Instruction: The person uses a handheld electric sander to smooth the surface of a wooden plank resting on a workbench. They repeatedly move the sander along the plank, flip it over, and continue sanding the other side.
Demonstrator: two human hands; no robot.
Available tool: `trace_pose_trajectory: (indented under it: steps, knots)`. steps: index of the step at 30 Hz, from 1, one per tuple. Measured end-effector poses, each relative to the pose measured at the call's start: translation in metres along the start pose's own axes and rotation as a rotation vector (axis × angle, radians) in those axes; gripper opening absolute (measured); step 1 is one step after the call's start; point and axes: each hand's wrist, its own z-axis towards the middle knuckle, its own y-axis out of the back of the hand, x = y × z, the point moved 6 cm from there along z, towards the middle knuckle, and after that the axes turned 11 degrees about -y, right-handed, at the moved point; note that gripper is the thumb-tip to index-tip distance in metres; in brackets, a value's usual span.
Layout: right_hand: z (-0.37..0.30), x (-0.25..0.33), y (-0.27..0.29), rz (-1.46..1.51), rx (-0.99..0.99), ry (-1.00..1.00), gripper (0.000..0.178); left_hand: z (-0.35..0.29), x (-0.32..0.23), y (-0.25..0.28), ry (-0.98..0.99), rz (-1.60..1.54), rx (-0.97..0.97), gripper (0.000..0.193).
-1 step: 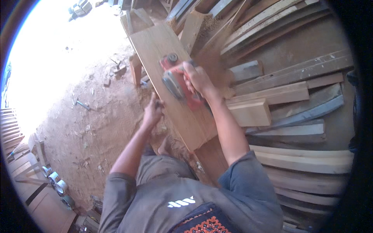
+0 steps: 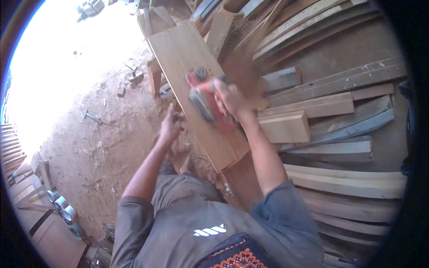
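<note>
A red and black electric hand planer (image 2: 208, 96) rests on the face of a long, pale wooden board (image 2: 176, 51). My right hand (image 2: 230, 98) is closed round the planer's handle from above. Shavings and dust (image 2: 243, 73) spray out on the planer's right side. Just off the board's left edge is my left hand (image 2: 170, 125), its index finger stretched out and the others loosely bent; nothing shows in it. The board slants from the upper left towards my waist, and its near end lies over another brown timber piece (image 2: 243, 181).
Many planks and beams (image 2: 330, 105) are stacked along the right. A hammer (image 2: 93, 117) lies on the dusty ground to the left, near wood scraps. Several round cans (image 2: 67, 213) stand at lower left. A wooden leg (image 2: 154, 77) juts out beside the board.
The planer and my right hand have shifted slightly towards me along the board. My left hand has drawn a little left, away from the board's edge.
</note>
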Motion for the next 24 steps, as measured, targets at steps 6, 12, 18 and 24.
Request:
trace_pose_trajectory:
  steps: [6, 12, 18, 24]
  knots:
    - [-0.241, -0.087, 0.008, -0.127, -0.074, -0.193, 0.049, -0.094, 0.067, 0.135, 0.139, -0.076, -0.237, 0.059]
    - [-0.241, -0.091, 0.001, -0.023, -0.107, -0.471, 0.056, -0.184, 0.104, 0.202, 0.415, -0.085, -0.442, 0.041]
    - [0.003, -0.002, -0.001, -0.059, -0.157, -0.238, 0.062, -0.057, 0.067, 0.135, 0.125, -0.026, -0.234, 0.048]
    - [0.006, -0.002, 0.01, 0.125, -0.053, -0.265, 0.062, 0.056, -0.035, 0.043, -0.033, 0.113, -0.123, 0.067]
